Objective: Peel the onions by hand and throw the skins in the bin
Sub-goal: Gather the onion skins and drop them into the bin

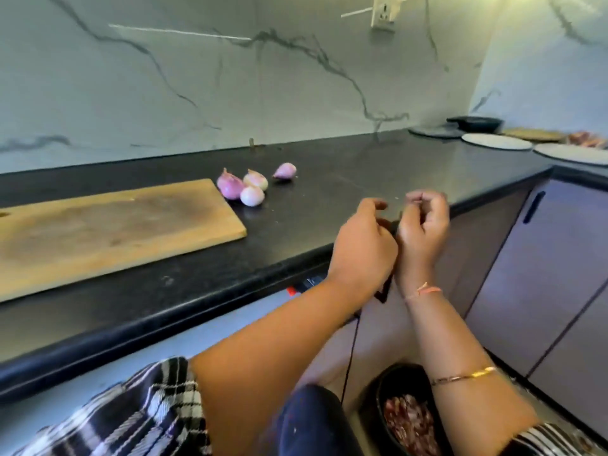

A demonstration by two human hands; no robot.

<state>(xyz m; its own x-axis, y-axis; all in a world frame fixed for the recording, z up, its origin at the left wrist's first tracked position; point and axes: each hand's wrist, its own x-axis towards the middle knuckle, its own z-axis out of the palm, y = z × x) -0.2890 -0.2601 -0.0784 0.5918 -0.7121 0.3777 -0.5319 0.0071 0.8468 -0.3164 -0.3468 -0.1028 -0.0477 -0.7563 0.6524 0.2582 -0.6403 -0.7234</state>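
Several peeled pinkish onions (252, 195) lie together on the black counter (296, 232), just past the right end of a wooden cutting board (108, 232). One of them (285, 170) sits a little apart to the right. My left hand (362, 248) and my right hand (424, 228) hover side by side over the counter's front edge, right of the onions. Both have their fingers curled in, and I see no onion or skin in either. Low at the right, a dark bin (371, 399) on the floor holds reddish onion skins (408, 419).
A marble wall backs the counter. Plates (496, 141) and a dark pan (475, 124) stand at the far right corner. Purple-brown cabinet doors (543, 274) run below the counter's right wing. A thin black cable (350, 353) hangs from the counter's edge.
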